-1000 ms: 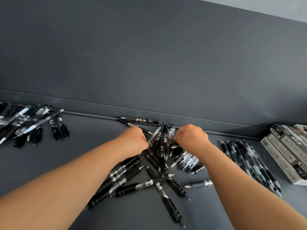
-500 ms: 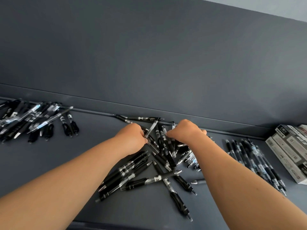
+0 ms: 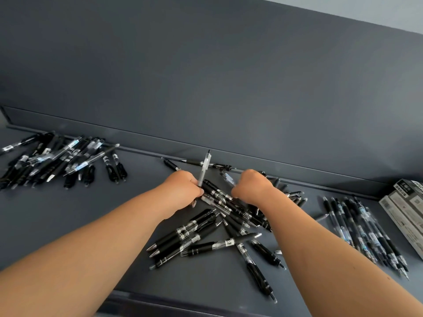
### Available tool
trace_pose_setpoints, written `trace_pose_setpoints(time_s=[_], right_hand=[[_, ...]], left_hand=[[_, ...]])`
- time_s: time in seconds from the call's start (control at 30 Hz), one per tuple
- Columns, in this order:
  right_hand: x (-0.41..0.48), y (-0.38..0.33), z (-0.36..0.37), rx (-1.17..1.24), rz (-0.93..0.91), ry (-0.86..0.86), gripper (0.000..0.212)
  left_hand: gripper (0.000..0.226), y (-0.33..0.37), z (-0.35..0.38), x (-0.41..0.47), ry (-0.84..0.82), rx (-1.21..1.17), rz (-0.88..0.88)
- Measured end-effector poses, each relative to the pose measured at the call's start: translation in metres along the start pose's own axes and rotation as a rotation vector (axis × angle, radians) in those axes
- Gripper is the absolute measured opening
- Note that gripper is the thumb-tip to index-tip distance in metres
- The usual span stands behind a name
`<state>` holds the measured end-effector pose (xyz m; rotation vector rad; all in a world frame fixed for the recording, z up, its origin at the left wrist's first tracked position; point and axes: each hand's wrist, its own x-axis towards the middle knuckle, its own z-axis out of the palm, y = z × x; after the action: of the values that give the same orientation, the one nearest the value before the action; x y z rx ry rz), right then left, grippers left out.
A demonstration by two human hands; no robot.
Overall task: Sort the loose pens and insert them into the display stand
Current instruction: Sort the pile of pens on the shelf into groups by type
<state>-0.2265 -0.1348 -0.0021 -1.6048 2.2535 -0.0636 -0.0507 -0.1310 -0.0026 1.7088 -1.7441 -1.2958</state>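
The 2 bare forearms come in from the near side and converge over the middle pen heap (image 3: 207, 234). The left forearm (image 3: 91, 248) crosses the heap's near-left side. The left hand (image 3: 183, 189) sits at its far-left edge, back of the hand up, fingers curled round a clear pen (image 3: 203, 169) that stands almost upright above the fist. The right forearm (image 3: 320, 248) covers the heap's right side. The right hand (image 3: 251, 188) sits at the far-right edge, knuckles up, fingers curled under and pinching a second clear pen (image 3: 227, 179) that juts out to the left. The 2 fists are near each other but apart.
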Motion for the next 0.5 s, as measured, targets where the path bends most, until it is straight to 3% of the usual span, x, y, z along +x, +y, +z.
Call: trace_pose_setpoints(time_s=[0.17,0.37,0.5], right_hand=[[-0.009,0.009,-0.004,0.136,-0.101,0.064,0.011],[-0.033,0.002,-0.014,0.908,-0.147,0.058,0.012],[-0.05,-0.006,-0.025,1.226,-0.179,-0.042,0.015]], left_hand=[[0.008,0.001,-0.003,-0.006,-0.013,-0.086,0.007],[0.016,0.02,0.002,-0.016,-0.032,-0.131,0.098],[0.014,0.032,0.012,-0.024,-0.04,-0.068,0.202]])
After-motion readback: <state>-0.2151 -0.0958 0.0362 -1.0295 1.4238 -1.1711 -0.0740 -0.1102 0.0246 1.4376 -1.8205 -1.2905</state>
